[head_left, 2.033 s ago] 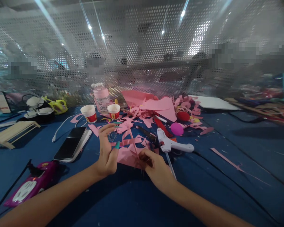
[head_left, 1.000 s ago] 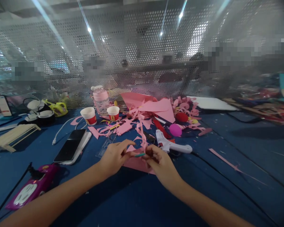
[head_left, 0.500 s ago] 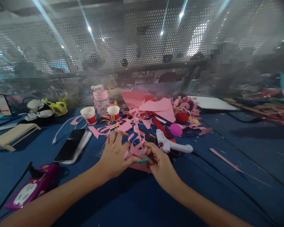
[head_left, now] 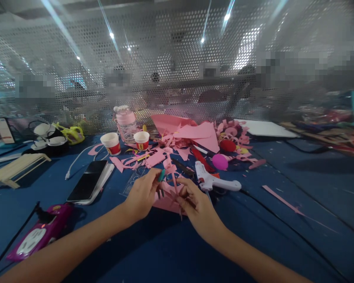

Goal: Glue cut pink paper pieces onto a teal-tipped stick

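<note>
My left hand (head_left: 142,193) is closed at the left edge of the cut pink paper, its fingers curled in. A teal tip, like a long nail, points up at its thumb; what the fingers pinch is hidden. My right hand (head_left: 198,200) pinches a narrow pink paper strip (head_left: 174,179), which stands roughly upright between both hands. Under the fingers lies a larger pink paper piece (head_left: 165,204) on the blue table. Just right of my right hand rests a white glue gun (head_left: 216,181). A clear printed sheet (head_left: 129,182) lies beside my left hand.
Pink paper scraps (head_left: 199,135) are heaped behind the hands. Two paper cups (head_left: 111,144) and a pink-topped bottle (head_left: 126,122) stand back left. A phone (head_left: 88,181) and a purple power strip (head_left: 41,232) lie left. The glue gun's black cord (head_left: 286,222) runs right.
My left hand has turned and curled its fingers, its teal tip swinging from right-pointing to upward. The pink strip now stands between the hands; the right hand stays in nearly the same place.
</note>
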A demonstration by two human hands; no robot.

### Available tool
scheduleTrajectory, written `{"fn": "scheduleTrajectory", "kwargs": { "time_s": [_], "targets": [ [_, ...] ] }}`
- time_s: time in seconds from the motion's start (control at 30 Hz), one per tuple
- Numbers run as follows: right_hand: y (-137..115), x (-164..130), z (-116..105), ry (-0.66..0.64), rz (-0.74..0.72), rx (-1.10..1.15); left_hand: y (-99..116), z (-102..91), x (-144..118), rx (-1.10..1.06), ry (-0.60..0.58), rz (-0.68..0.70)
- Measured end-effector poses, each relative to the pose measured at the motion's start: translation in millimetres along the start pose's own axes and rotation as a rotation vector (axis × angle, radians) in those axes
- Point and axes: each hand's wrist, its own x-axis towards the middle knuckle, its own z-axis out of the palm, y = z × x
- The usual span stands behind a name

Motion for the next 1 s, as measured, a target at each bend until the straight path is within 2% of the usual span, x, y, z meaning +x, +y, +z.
{"fn": "scheduleTrajectory", "kwargs": {
  "time_s": [0.2, 0.33, 0.43, 0.57, 0.77, 0.83, 0.9, 1.0],
  "targets": [
    [-2.6, -0.4, 0.2, -0.048, 0.041, 0.066, -0.5, -5.5, 2.2, 0.051, 0.015, 0.045],
    [-0.6, -1.3, 1.4, -0.076, 0.032, 0.080, 0.6, -9.4, 4.0, 0.067, -0.032, 0.076],
    [0.0, -1.6, 1.3, -0.091, 0.024, 0.066, 1.0, -9.4, 4.9, 0.025, -0.062, -0.030],
    [-3.1, -1.2, 0.2, -0.090, -0.008, -0.014, 0.2, -7.9, 6.9, -0.054, 0.001, -0.160],
    [-2.8, -2.3, 1.1, -0.103, -0.034, -0.031, -1.2, -8.6, 10.5, -0.002, -0.013, 0.002],
    [-1.5, -3.0, 1.4, -0.106, -0.027, -0.024, -2.7, -7.6, 10.9, -0.040, 0.006, 0.009],
    [-1.6, -3.4, 1.6, -0.103, -0.016, -0.023, -4.1, -5.7, 11.2, -0.135, 0.020, -0.053],
    [-5.5, -3.3, 2.2, -0.096, -0.008, -0.039, -4.5, -2.7, 11.7, -0.360, -0.014, -0.229]
  ]
}}
